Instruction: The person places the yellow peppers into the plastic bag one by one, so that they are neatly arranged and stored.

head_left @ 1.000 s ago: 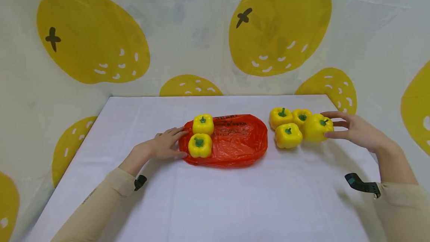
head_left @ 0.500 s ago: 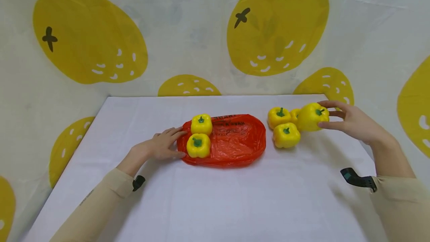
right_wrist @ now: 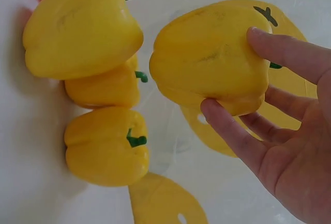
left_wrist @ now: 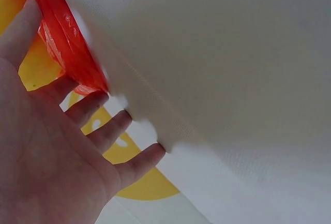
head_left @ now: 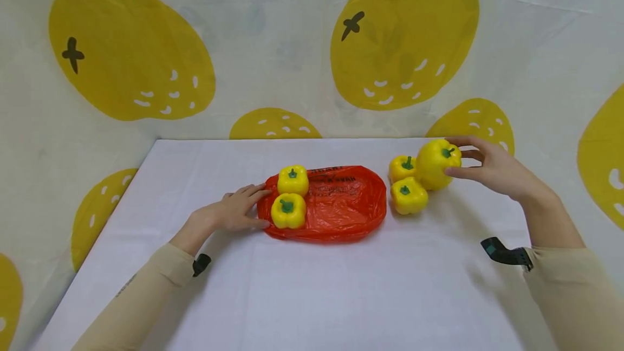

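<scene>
My right hand (head_left: 492, 169) holds a yellow bell pepper (head_left: 434, 164) between thumb and fingertips, raised above the table. In the head view it overlaps two other yellow peppers, the front one (head_left: 409, 196) and the back-left one (head_left: 401, 167). The right wrist view shows three standing peppers beside the held pepper (right_wrist: 212, 56), the lowest in that view being a pepper (right_wrist: 106, 146) with a bent green stem. My left hand (head_left: 239, 210) lies with fingers spread at the left edge of a red plastic bag (head_left: 346, 205). Two yellow peppers (head_left: 293, 180) sit on the bag's left end.
A white cloth (head_left: 312, 291) covers the table. Behind it hangs a pale curtain (head_left: 283, 42) printed with large yellow fruit. A black band (head_left: 504, 251) is on the right wrist.
My right hand has lifted the pepper and carried it left over the group. The front pepper there has shifted slightly left. The left hand has stayed at the bag.
</scene>
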Demonstrator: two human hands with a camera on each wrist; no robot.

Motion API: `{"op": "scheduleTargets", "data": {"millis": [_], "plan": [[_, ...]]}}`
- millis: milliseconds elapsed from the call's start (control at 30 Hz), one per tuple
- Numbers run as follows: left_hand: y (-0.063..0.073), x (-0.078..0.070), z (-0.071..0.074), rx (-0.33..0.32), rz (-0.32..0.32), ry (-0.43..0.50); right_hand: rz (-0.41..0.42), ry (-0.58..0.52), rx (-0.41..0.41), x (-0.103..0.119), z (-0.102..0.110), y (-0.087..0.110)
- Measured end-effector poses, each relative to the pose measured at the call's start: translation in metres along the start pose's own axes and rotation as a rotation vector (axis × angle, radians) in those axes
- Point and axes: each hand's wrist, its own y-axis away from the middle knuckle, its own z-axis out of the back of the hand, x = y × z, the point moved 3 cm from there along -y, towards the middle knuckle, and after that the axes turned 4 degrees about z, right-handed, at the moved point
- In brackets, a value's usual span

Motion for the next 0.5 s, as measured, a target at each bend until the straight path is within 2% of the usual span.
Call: {"op": "scheduleTargets", "data": {"millis": [200, 500], "plan": [[-0.002, 0.001, 0.0, -0.006, -0.009, -0.003, 0.017, 0.033, -0.007, 0.015, -0.002, -0.008], [-0.003, 0.002, -0.001, -0.009, -0.007, -0.005, 0.107, 0.034, 0.021, 0.043, -0.018, -0.023]]}}
